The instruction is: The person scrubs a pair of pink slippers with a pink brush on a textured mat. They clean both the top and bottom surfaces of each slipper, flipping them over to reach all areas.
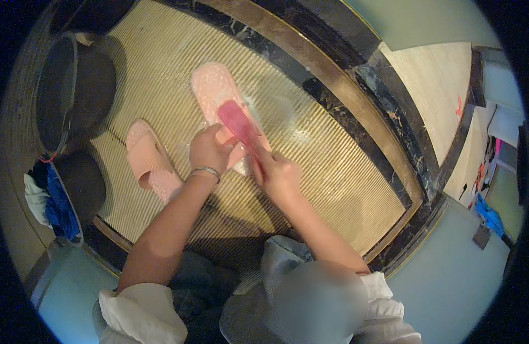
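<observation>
My right hand (282,172) is closed around the handle of a pink brush (236,118), whose head lies over the upper face of a wet pink slide slipper (213,81). Whitish suds cling to that slipper's sole and edge. My left hand (209,148), with metal bangles at the wrist, grips the same slipper near its strap; the fingertips are partly hidden. The brush's bristles are turned down and cannot be seen. A second pink slide slipper (148,161) rests on the floor to the left, strap up, its near end partly behind my left forearm.
Beneath lies a wet, ribbed tan floor (333,180), bordered by a dark marbled stone edge (359,137). On the left, a clear round basin (56,94) sits by a container with blue and white cloth (60,202). Pale greenish panels (454,253) stand at lower right.
</observation>
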Tool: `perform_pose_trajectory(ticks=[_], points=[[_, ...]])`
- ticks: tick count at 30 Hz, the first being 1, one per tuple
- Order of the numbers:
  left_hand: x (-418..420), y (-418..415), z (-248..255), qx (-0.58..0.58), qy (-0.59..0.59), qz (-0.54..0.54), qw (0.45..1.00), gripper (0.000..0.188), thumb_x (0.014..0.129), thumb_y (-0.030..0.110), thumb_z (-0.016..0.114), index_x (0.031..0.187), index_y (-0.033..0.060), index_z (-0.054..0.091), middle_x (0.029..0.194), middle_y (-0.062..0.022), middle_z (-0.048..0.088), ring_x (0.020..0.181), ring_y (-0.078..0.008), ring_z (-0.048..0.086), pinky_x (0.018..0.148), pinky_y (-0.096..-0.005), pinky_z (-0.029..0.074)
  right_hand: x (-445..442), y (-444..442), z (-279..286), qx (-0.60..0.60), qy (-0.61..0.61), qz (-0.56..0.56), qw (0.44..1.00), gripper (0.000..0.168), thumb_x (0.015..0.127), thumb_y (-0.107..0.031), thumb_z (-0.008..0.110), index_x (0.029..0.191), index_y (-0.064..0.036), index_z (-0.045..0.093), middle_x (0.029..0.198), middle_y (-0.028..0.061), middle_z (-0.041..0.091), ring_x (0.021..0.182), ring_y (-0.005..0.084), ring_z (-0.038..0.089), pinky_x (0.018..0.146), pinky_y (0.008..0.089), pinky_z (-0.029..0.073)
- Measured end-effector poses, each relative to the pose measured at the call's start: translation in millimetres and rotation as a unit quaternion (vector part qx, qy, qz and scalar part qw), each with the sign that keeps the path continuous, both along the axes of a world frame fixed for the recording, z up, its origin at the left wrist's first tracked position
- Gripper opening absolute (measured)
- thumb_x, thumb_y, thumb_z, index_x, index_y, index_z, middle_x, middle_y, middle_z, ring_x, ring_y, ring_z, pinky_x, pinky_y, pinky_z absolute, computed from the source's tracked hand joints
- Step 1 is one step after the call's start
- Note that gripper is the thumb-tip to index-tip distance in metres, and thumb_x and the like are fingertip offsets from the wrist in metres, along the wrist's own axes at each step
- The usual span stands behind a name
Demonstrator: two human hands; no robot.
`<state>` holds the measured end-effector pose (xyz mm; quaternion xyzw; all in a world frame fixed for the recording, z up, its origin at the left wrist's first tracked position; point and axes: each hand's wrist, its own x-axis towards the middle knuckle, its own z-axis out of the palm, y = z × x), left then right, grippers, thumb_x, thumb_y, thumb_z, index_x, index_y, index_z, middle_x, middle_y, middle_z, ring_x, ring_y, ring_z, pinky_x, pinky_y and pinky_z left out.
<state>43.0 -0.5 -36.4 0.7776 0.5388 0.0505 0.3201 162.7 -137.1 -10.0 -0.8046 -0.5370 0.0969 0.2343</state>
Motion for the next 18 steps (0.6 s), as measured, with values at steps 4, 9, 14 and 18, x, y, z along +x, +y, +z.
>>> perform_pose_trajectory(ticks=[4, 9, 14, 18], points=[[0.4, 4.0, 13.8, -0.034, 0.048, 0.0, 0.998, 0.049, 0.072, 0.03, 0.082, 0.108, 0.0005, 0.067, 0.098, -0.0207, 0.068, 0.092, -0.0374, 0.065, 0.083, -0.0408, 0.052, 1.5, -24.1, 5.9, -0.014, 0.017, 0.018, 1.0, 0.047, 0.086, -0.024, 0.068, 0.131, -0.019, 0.059, 0.055, 0.0061, 0.05, 0.041, 0.0216, 0.052, 0.037, 0.0359, 0.043], [1.9, -4.9, 6.4, 0.029, 0.004, -0.026, 0.999, 0.047, 0.071, 0.031, 0.082, 0.105, 0.0008, 0.067, 0.092, -0.0222, 0.066, 0.088, -0.0396, 0.064, 0.077, -0.0443, 0.051, 4.0, -79.6, 8.6, -0.026, 0.032, 0.014, 0.999, 0.046, 0.088, -0.025, 0.065, 0.132, -0.013, 0.058, 0.056, 0.0081, 0.052, 0.043, 0.0232, 0.054, 0.038, 0.0381, 0.044], [0.9, -1.0, 13.1, 0.024, 0.023, -0.045, 0.998, 0.05, 0.071, 0.032, 0.082, 0.106, 0.0006, 0.067, 0.094, -0.0224, 0.066, 0.089, -0.0392, 0.063, 0.078, -0.0444, 0.051, 10.1, 24.5, -2.5, 0.059, 0.04, 0.001, 0.997, 0.039, 0.087, -0.025, 0.065, 0.123, -0.012, 0.063, 0.055, 0.0079, 0.052, 0.043, 0.0251, 0.054, 0.04, 0.0411, 0.044], [-10.1, 1.3, 12.5, 0.021, 0.025, -0.041, 0.999, 0.049, 0.071, 0.035, 0.081, 0.104, 0.0013, 0.068, 0.095, -0.0218, 0.066, 0.089, -0.0389, 0.063, 0.077, -0.0446, 0.051, 4.6, -18.6, -4.4, -0.007, 0.056, 0.024, 0.998, 0.041, 0.086, -0.024, 0.067, 0.127, -0.016, 0.062, 0.056, 0.0081, 0.053, 0.043, 0.0252, 0.054, 0.041, 0.0399, 0.045]])
